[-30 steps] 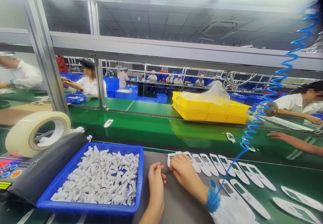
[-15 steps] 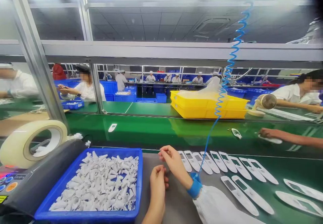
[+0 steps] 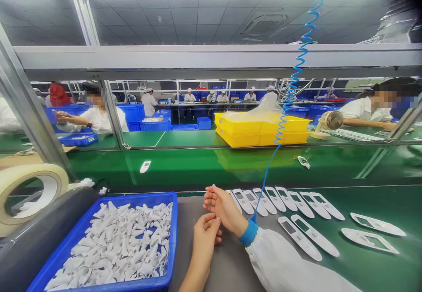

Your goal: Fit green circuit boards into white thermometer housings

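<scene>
My left hand (image 3: pixel 205 237) is above the grey mat (image 3: pixel 184 239), just right of the blue tray. Its fingers are bent and its thumb and forefinger pressed together; anything between them is too small or hidden to tell. Touching or nearly touching those fingertips is my right hand (image 3: pixel 226 208), palm turned inward, fingers loosely curved and a little apart, with nothing visible in it. A blue wrist strap (image 3: pixel 249 232) with a coiled blue cord (image 3: pixel 280 129) circles my right wrist. Small white tapered plastic pieces (image 3: pixel 121 243) heap the blue tray (image 3: pixel 174 235).
White elongated casings with windows (image 3: pixel 300 239) lie in rows at the right. A tape roll (image 3: pixel 61 186) sits by a dark machine (image 3: pixel 42 226) on the left. Beyond the green belt (image 3: pixel 184 164) stand yellow bins (image 3: pixel 260 136) and a small fan (image 3: pixel 329 120). Co-workers sit farther back.
My hands have come together, the left fingertips now against or near the right palm. My right fingers have loosened. The view has shifted, and a co-worker's arm at the right is gone.
</scene>
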The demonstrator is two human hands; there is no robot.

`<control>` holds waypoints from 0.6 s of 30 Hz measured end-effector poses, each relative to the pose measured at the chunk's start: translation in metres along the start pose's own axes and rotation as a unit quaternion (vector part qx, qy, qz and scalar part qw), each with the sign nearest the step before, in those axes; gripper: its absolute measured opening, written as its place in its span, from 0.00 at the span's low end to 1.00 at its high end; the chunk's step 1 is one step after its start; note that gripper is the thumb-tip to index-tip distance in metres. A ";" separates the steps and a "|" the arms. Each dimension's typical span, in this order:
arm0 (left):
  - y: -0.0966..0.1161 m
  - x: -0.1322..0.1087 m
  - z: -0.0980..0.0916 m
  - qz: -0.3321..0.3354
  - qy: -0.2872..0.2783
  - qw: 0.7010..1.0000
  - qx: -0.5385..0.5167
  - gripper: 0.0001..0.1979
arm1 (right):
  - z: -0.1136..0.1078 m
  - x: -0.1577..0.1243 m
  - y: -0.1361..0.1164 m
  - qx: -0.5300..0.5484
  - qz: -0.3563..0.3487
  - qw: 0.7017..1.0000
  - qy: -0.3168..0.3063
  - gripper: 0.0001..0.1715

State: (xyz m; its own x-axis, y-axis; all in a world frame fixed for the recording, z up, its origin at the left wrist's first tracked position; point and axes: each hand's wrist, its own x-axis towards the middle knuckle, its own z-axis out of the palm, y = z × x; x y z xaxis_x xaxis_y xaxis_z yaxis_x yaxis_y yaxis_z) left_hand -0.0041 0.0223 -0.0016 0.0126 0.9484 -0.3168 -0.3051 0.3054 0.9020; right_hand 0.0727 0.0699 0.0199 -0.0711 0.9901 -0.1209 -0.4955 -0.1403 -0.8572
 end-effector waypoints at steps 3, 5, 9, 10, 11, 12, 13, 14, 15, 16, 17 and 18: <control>0.000 0.000 -0.002 0.004 -0.001 1.000 -0.002 0.18 | 0.000 0.001 0.003 -0.021 -0.012 1.000 -0.011 0.16; 0.000 0.000 -0.002 0.005 -0.002 1.000 -0.003 0.19 | 0.000 0.002 0.005 -0.050 -0.026 0.998 -0.016 0.16; -0.002 0.001 -0.002 0.012 -0.004 1.000 -0.010 0.19 | -0.001 0.003 0.008 -0.154 -0.060 0.986 -0.025 0.18; -0.002 0.001 -0.002 0.014 -0.007 1.000 -0.013 0.19 | -0.001 0.003 0.009 -0.190 -0.071 0.979 -0.026 0.17; -0.003 0.001 -0.002 0.016 -0.010 1.000 -0.018 0.18 | -0.001 0.002 0.009 -0.227 -0.084 0.970 -0.027 0.17; -0.004 0.002 -0.002 0.018 -0.012 0.999 -0.024 0.18 | -0.002 0.001 0.010 -0.267 -0.097 0.958 -0.027 0.16; -0.005 0.002 -0.003 0.018 -0.012 0.999 -0.031 0.19 | -0.002 -0.001 0.010 -0.307 -0.111 0.945 -0.027 0.15; -0.007 0.003 -0.003 0.018 -0.011 0.999 -0.039 0.19 | -0.002 -0.002 0.011 -0.346 -0.124 0.930 -0.027 0.15; -0.008 0.004 -0.003 0.017 -0.007 0.999 -0.048 0.20 | -0.002 -0.004 0.010 -0.384 -0.137 0.913 -0.030 0.14; -0.009 0.005 -0.003 0.014 -0.001 0.998 -0.057 0.21 | -0.002 -0.005 0.009 -0.421 -0.147 0.894 -0.034 0.13; -0.011 0.006 -0.004 0.011 0.004 0.998 -0.068 0.21 | -0.001 -0.005 0.008 -0.456 -0.157 0.875 -0.040 0.12; -0.012 0.007 -0.004 0.008 0.011 0.997 -0.079 0.21 | 0.001 -0.003 0.007 -0.490 -0.167 0.854 -0.047 0.10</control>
State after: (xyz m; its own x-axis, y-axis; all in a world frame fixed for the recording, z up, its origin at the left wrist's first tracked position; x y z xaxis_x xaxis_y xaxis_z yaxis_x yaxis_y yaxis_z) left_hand -0.0040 0.0251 -0.0159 -0.0143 0.9503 -0.3111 -0.4506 0.2717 0.8504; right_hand 0.0690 0.0664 0.0145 -0.1600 0.9637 0.2136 0.4570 0.2641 -0.8494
